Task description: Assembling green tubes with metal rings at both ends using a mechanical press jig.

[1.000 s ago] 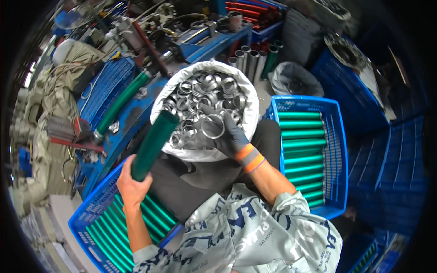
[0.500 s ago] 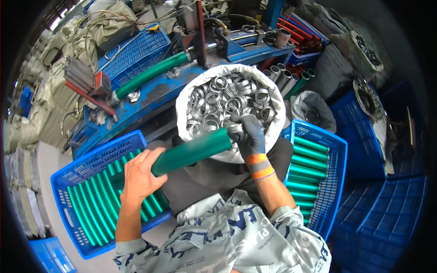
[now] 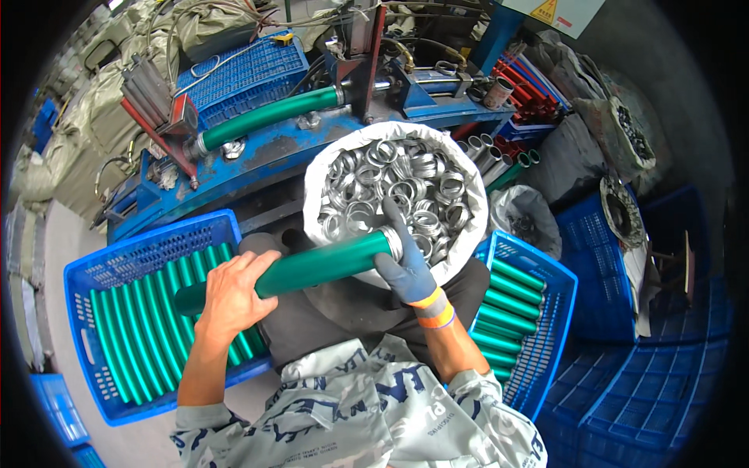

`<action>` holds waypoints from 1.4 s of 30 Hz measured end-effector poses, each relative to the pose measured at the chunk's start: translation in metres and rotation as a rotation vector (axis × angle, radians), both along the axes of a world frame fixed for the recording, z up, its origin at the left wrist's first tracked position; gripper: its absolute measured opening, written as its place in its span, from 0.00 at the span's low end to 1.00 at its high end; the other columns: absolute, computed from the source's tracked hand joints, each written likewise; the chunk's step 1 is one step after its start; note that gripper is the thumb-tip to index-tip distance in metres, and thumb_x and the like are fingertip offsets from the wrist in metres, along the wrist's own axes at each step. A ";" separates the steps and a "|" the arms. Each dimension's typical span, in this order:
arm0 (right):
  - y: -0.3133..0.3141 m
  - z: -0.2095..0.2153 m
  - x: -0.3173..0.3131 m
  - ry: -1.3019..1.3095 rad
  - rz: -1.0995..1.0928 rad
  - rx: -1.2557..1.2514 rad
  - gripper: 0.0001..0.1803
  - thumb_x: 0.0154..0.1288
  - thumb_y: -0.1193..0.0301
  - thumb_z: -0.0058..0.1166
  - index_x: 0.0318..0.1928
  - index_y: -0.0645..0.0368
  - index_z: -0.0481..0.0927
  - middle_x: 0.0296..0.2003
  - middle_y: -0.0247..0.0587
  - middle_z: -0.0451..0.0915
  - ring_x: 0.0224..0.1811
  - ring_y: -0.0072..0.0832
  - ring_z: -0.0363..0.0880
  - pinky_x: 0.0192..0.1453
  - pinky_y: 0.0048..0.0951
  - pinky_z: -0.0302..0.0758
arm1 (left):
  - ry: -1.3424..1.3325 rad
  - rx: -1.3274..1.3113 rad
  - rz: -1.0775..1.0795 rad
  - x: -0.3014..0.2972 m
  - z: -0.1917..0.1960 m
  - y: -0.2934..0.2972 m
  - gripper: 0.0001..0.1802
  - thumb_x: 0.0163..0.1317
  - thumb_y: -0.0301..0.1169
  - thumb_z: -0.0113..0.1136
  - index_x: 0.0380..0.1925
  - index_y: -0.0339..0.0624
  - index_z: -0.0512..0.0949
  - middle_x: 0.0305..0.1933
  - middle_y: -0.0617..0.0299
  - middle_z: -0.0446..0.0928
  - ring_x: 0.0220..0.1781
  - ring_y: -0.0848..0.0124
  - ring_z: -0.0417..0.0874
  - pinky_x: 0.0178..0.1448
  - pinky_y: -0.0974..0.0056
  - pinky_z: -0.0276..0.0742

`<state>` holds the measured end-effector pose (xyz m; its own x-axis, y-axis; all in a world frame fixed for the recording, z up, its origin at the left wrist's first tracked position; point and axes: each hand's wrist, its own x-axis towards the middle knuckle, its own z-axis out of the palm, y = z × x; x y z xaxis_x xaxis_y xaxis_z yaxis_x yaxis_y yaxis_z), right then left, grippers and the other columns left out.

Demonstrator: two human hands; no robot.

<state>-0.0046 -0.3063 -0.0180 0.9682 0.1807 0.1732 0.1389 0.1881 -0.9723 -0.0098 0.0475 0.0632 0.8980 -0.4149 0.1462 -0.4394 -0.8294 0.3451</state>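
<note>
Fingers of the bare left hand (image 3: 232, 295) and gloved right hand (image 3: 406, 265) wrap the green tube (image 3: 312, 267).

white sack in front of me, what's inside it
The white sack is heaped with loose silvery metal rings. The gloved right hand and the end of the green tube it holds cover the near part, and whatever lies beneath the top layer cannot be seen.

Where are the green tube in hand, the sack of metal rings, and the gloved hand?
green tube (image 3: 320, 265), head view, mid-body
sack of metal rings (image 3: 312, 183), head view, white left rim
right hand (image 3: 406, 265), head view, gloved palm
</note>
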 end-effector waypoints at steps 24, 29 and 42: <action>-0.057 -0.071 0.056 -0.465 0.036 -1.169 0.17 0.66 0.60 0.79 0.52 0.50 0.95 0.69 0.48 0.88 0.72 0.50 0.87 0.80 0.55 0.79 | 0.159 -1.315 0.150 -0.002 -0.013 -0.004 0.39 0.65 0.37 0.84 0.72 0.34 0.79 0.64 0.47 0.89 0.66 0.54 0.91 0.75 0.48 0.85; -0.038 -0.029 0.028 0.035 0.034 -0.466 0.34 0.66 0.77 0.83 0.72 0.64 0.85 0.67 0.45 0.88 0.67 0.30 0.88 0.72 0.36 0.85 | 0.324 -1.837 0.330 -0.017 -0.069 -0.004 0.28 0.80 0.39 0.76 0.75 0.45 0.81 0.74 0.41 0.87 0.74 0.49 0.90 0.78 0.43 0.89; 0.001 -0.016 -0.001 0.037 -0.016 0.131 0.57 0.85 0.70 0.68 0.98 0.62 0.43 0.79 0.43 0.76 0.70 0.24 0.80 0.76 0.27 0.77 | 0.417 -1.915 0.418 -0.015 -0.093 -0.049 0.28 0.84 0.46 0.74 0.72 0.41 0.83 0.73 0.50 0.88 0.72 0.57 0.93 0.75 0.48 0.94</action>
